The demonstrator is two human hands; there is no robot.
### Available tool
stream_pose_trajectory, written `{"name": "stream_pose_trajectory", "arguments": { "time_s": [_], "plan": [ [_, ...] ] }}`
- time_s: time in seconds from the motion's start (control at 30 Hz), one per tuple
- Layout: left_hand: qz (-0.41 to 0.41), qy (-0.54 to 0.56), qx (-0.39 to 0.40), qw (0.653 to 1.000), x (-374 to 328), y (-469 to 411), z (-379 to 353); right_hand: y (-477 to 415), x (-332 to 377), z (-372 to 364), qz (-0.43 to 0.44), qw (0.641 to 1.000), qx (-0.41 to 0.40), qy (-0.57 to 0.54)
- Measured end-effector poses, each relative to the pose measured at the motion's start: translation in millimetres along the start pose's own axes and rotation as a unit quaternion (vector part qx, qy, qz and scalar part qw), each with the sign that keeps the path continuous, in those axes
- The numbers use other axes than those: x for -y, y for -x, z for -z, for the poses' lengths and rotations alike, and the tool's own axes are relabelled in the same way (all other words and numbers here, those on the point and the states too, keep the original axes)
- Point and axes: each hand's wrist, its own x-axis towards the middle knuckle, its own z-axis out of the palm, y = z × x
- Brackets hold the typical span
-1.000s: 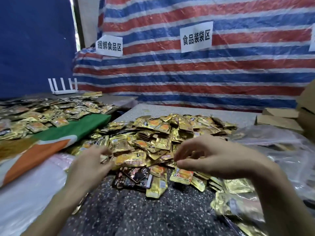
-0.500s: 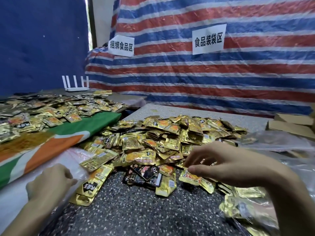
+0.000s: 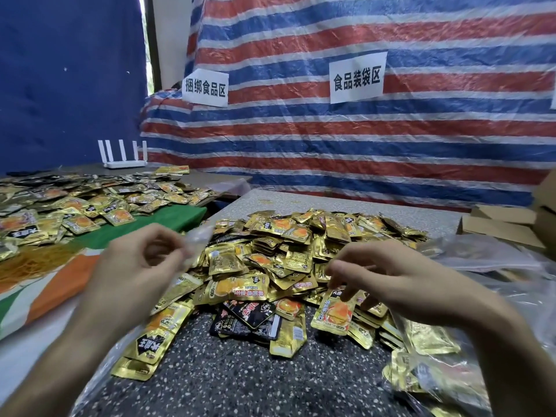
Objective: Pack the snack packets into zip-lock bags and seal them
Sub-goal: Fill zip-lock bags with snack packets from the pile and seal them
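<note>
A big heap of gold snack packets (image 3: 304, 245) lies on the speckled table (image 3: 228, 383), with a few black packets (image 3: 249, 317) at its front. My left hand (image 3: 141, 266) is raised over the heap's left side and grips a clear zip-lock bag (image 3: 197, 236), which is blurred and hangs down to the lower left over some packets. My right hand (image 3: 391, 281) hovers over the heap's right side, fingers curled, and pinches the top edge of one gold packet (image 3: 334, 314).
A second spread of packets (image 3: 78, 206) covers the left table's green and orange cloth (image 3: 180, 218), beside yellow rubber bands (image 3: 30, 260) and a white router (image 3: 122, 158). On the right are cardboard boxes (image 3: 505, 227), loose clear bags (image 3: 481, 254) and filled bags (image 3: 436, 371).
My left hand dropped to the lower left, then rose again over the heap with a clear bag in it. My right hand stayed over the same gold packet.
</note>
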Motion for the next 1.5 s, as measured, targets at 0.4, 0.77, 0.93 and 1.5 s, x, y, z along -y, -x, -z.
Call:
{"name": "stream_pose_trajectory", "arguments": {
  "time_s": [0.4,0.77,0.93,1.5],
  "plan": [
    [-0.119,0.180,0.283,0.935,-104.3,-8.0,-111.9,6.5,1.3,19.6,-0.099,0.951,-0.154,-0.250],
    [0.008,0.319,0.504,0.803,-117.1,-51.0,-125.6,20.9,-2.0,39.6,-0.105,0.958,-0.075,-0.255],
    [-0.033,0.287,0.489,0.823,-112.2,-54.5,-140.9,19.9,-2.8,40.3,-0.096,0.966,-0.057,-0.231],
    [0.189,0.478,0.428,0.743,-87.0,-78.3,-145.2,27.6,1.0,34.0,0.164,0.955,-0.220,0.112]
  ]
}}
